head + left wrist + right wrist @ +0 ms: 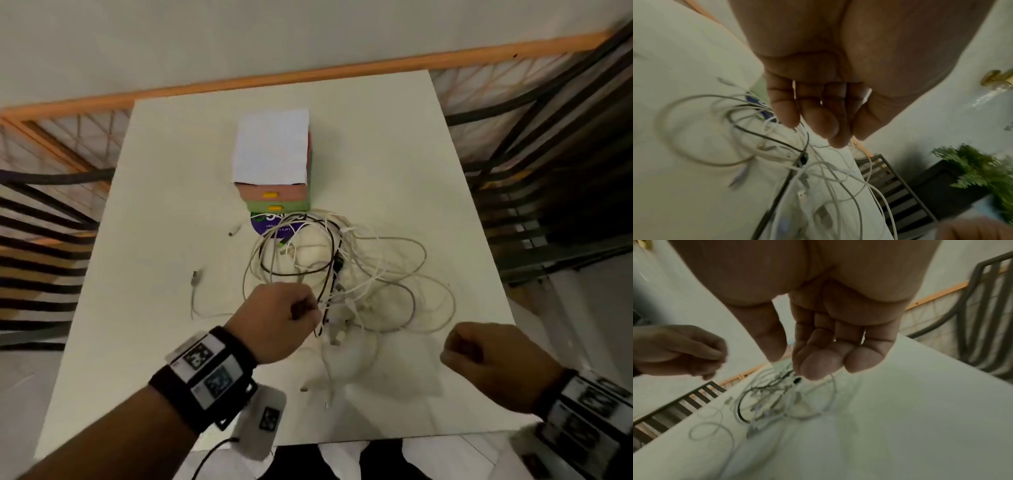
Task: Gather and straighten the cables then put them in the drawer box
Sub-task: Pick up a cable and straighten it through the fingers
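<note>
1. Early stage, I judge. The cables (342, 270) sit in one tangled heap mid-counter (144, 240), white ones plus a dark one, nothing straightened.
2. The drawer box (274, 164) stands behind the heap, just beyond it. Both drawers I can see look closed. No cable is in it.
3. Left hand (277, 318): fingers curled at the near-left edge of the heap. It looks to be pinching a strand or two, but motion blur means I cannot tell for sure.
4. Right hand (479, 356): hovers near-right of the heap, apart from it, fingers loosely curled. I see nothing in it.
5. Left to do: pull cables free, straighten each, open a drawer, load them.
6. Only the head view shows the box, a purple disc (274, 224) under the far loops, and stray plug ends lying left of the heap.
7. The left wrist view shows the fingertips (828, 128) bunched right over the strands, plus a plant (980, 170) off-counter.
8. The right wrist view shows that hand's palm side with no cable in it, and the left hand across the heap.
</note>
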A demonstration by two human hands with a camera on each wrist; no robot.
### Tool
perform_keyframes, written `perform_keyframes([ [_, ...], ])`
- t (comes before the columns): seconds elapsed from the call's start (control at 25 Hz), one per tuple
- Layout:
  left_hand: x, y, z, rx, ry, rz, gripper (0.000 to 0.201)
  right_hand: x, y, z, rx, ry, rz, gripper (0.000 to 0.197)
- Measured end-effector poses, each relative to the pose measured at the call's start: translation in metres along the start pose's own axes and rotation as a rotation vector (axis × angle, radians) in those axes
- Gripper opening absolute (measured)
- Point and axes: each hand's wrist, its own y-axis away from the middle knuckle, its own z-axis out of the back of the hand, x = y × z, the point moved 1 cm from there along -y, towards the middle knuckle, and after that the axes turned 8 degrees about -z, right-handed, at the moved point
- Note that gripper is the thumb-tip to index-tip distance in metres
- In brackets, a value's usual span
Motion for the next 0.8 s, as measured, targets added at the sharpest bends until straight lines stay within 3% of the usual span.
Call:
perform_keyframes([
  [0.12,-0.002,-0.059,-0.003,-0.027,-0.129,-0.132,0.016,0.051,-0.028,0.006,-0.073,-0.064,0.082,0.015],
  [0.28,0.009,-0.110,-0.024,0.024,-0.220,-0.091,0.012,0.106,-0.061,0.005,-0.118,-0.038,0.143,0.015],
  [0.44,0.021,-0.127,-0.038,-0.007,-0.353,-0.015,0.015,0.116,-0.088,-0.001,-0.143,-0.098,0.109,0.015],
  [0.8,0.024,-0.134,-0.061,-0.109,-0.295,0.171,0.023,0.100,-0.113,-0.011,-0.081,-0.426,0.077,0.012],
])
